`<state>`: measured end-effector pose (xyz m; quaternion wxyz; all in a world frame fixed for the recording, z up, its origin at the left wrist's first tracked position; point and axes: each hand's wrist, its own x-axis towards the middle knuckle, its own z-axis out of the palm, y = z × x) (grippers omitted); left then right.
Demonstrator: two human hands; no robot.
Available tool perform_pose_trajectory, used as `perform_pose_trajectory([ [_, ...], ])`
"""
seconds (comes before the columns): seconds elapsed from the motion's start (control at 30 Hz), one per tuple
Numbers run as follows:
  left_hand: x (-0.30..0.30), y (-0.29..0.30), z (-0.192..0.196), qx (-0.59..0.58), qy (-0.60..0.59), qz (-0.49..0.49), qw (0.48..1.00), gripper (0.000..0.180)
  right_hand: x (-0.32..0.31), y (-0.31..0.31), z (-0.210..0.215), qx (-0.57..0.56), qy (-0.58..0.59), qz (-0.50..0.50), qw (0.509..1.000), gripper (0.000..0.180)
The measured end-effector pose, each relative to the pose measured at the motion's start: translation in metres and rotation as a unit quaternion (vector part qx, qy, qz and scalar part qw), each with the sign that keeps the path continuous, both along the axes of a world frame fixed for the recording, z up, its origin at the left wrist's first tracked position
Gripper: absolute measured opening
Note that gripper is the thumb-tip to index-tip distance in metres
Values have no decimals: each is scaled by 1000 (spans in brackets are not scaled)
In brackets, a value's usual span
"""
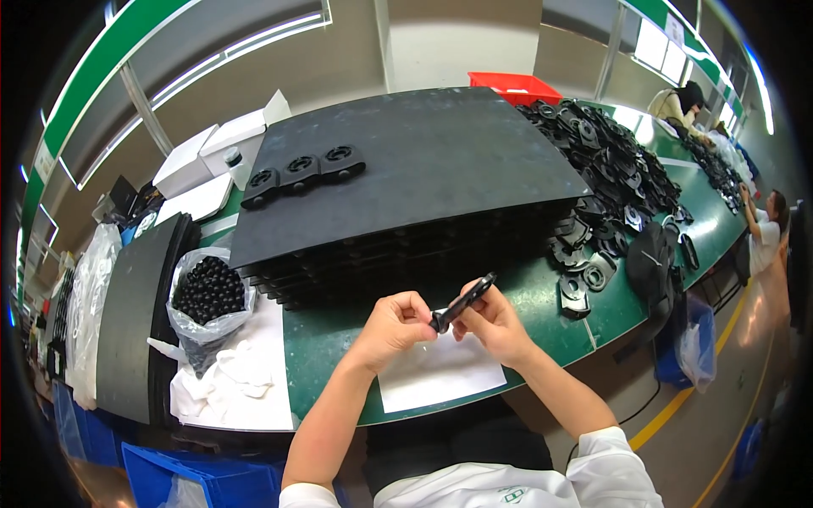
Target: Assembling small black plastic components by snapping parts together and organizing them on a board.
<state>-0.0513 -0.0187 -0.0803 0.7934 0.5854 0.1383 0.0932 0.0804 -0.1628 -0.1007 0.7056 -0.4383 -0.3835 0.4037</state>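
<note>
At the far left of the green tabletop, a clear plastic bag of small black balls sits open beside a heap of white cloth gloves. Right of it rises a stack of flat black trays, with three black round-holed plastic parts lined up on top.

In front of the stack, over a white sheet of paper, the person holds a slim black plastic part between both hands. The left hand has its fingers curled in, thumb and forefinger pinching the part's lower end. The right hand pinches the same part a little higher, from below and behind, so that the upper end sticks out up and to the right, free of either hand.

The work looks like fitting or checking something at the lower end. It would probably go best with the right hand keeping the part steady while the left fingertips work squarely at the end, above the paper so that anything dropped stays close.

Further right lies a large loose pile of black plastic parts.
</note>
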Motion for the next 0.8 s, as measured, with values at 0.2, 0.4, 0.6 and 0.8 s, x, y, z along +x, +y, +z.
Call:
perform_pose_trajectory([
  [0.2,1,3,-3,-5,5,-6,1000,18,12,7,54,56,-232,-12,971,17],
  [0.4,-7,22,-8,-325,-7,111,939,22,24,68,138,57,-303,-159,938,21],
  [0.6,2,29,-12,-512,-9,178,840,11,100,156,130,-77,-420,-243,871,37],
  [0.8,-1,31,-14,-516,4,179,838,13,98,175,147,-197,-286,-125,929,33],
])
